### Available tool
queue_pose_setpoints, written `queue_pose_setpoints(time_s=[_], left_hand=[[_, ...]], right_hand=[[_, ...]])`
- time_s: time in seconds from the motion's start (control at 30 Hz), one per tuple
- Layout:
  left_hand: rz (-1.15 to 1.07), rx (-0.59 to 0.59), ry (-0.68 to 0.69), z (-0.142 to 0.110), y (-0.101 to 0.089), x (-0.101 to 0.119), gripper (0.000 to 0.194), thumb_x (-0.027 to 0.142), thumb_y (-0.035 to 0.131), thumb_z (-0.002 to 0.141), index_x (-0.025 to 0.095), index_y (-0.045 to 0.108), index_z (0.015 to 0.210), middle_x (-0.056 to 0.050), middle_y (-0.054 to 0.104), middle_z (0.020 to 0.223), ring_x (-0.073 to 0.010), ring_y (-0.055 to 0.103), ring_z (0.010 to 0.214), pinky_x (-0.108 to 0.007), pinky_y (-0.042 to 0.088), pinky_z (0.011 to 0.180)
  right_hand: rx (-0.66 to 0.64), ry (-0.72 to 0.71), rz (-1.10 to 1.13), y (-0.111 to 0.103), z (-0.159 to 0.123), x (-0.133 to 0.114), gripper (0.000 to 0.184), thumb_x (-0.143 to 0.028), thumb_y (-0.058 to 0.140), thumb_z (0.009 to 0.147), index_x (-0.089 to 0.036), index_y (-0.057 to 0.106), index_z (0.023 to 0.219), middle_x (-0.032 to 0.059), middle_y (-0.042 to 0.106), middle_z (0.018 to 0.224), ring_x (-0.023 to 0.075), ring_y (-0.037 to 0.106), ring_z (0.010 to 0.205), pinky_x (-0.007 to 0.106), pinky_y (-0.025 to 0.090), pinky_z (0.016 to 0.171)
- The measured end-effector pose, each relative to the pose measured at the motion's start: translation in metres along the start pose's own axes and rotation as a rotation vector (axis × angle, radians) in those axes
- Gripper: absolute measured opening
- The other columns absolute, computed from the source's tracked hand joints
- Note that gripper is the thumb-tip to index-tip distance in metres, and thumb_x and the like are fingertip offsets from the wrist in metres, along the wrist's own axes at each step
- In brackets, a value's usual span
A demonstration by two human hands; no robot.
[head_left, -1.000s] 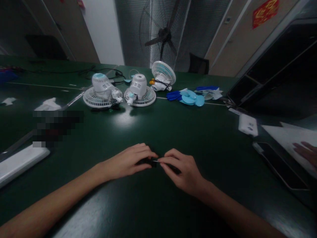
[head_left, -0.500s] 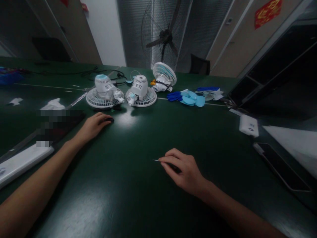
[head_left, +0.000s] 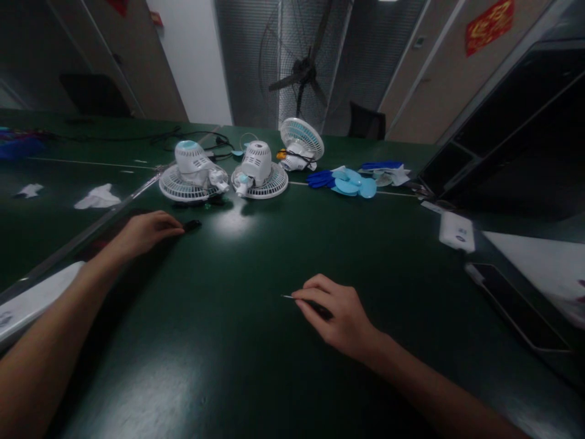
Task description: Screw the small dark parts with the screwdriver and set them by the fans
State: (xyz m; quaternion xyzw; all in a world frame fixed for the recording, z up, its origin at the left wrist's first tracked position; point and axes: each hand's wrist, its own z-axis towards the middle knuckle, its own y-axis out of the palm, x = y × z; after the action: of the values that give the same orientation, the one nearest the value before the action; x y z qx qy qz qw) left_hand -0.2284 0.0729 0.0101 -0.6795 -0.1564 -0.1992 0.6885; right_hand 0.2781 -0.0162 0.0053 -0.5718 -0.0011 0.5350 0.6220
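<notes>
My left hand [head_left: 148, 233] is low over the table at the left, fingers closed, their tips at the near end of a small black object [head_left: 192, 225] too dark to name. My right hand [head_left: 333, 311] rests near the middle of the table, pinching a small screwdriver [head_left: 287, 297] with a thin metal shaft pointing left; its dark handle lies mostly under the fingers. Beyond my left hand, two white fan heads [head_left: 194, 164] [head_left: 258, 167] lie grille-down side by side. A third fan head [head_left: 301, 143] leans behind them with its cable wrapped round it.
Light blue fan blades [head_left: 351, 182] and blue gloves [head_left: 321, 178] lie at the back right. A white box-like device [head_left: 457, 231] and a phone [head_left: 521, 305] are at the right. Left are crumpled tissue [head_left: 97, 196] and a long white case [head_left: 39, 299]. The green table [head_left: 237, 366] spans the view.
My left hand has drawn back to the left, and the small black object has shifted left with it. My right hand and the screwdriver have stayed in place.
</notes>
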Motion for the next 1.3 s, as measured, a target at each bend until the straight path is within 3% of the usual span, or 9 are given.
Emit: queue_pose_setpoints(time_s=[0.3, 0.43, 0.83, 1.0, 1.3], left_hand=[[0.078, -0.009, -0.151, -0.001, -0.01, -0.009, 0.073, 0.082, 0.073, 0.076, 0.021, 0.076, 0.116, 0.001, 0.079, 0.102, -0.0248, 0.072, 0.093, -0.032, 0.056, 0.079], [0.083, -0.009, -0.127, -0.004, -0.009, -0.004, 0.068, 0.082, 0.064, 0.084, 0.022, 0.076, 0.114, 0.002, 0.078, 0.105, -0.0243, 0.07, 0.096, -0.031, 0.055, 0.083], [0.141, 0.011, -0.053, -0.003, -0.003, 0.005, 0.07, 0.08, 0.059, 0.09, 0.016, 0.075, 0.114, -0.003, 0.074, 0.11, -0.0252, 0.068, 0.096, -0.033, 0.052, 0.086], [0.039, 0.112, -0.138, -0.006, 0.001, 0.023, 0.062, 0.069, 0.064, 0.091, 0.016, 0.072, 0.123, -0.005, 0.075, 0.117, -0.0238, 0.068, 0.1, -0.03, 0.052, 0.086], [0.03, 0.156, -0.103, -0.007, 0.018, 0.055, 0.044, 0.052, 0.065, 0.094, 0.015, 0.074, 0.117, -0.005, 0.077, 0.112, -0.0227, 0.071, 0.099, -0.03, 0.05, 0.091]], right_hand=[[0.003, -0.003, 0.004, 0.001, 0.0, 0.001, 0.02, -0.021, 0.061, 0.104, -0.022, 0.074, 0.12, 0.0058, 0.07, 0.106, 0.0147, 0.067, 0.081, 0.026, 0.054, 0.065], [0.004, -0.003, 0.009, 0.001, 0.0, 0.001, 0.02, -0.021, 0.062, 0.104, -0.022, 0.074, 0.119, 0.0051, 0.069, 0.106, 0.014, 0.066, 0.08, 0.026, 0.053, 0.064], [-0.011, 0.01, 0.019, 0.0, 0.001, 0.0, 0.02, -0.019, 0.062, 0.104, -0.021, 0.074, 0.119, 0.004, 0.069, 0.107, 0.0131, 0.065, 0.081, 0.026, 0.052, 0.065], [-0.007, 0.0, 0.014, 0.001, 0.001, 0.0, 0.019, -0.019, 0.062, 0.103, -0.021, 0.074, 0.118, 0.0044, 0.069, 0.106, 0.0138, 0.066, 0.082, 0.026, 0.052, 0.067], [-0.014, 0.0, 0.013, 0.0, 0.0, 0.0, 0.02, -0.019, 0.061, 0.104, -0.021, 0.074, 0.119, 0.0045, 0.069, 0.107, 0.0143, 0.065, 0.082, 0.027, 0.052, 0.067]])
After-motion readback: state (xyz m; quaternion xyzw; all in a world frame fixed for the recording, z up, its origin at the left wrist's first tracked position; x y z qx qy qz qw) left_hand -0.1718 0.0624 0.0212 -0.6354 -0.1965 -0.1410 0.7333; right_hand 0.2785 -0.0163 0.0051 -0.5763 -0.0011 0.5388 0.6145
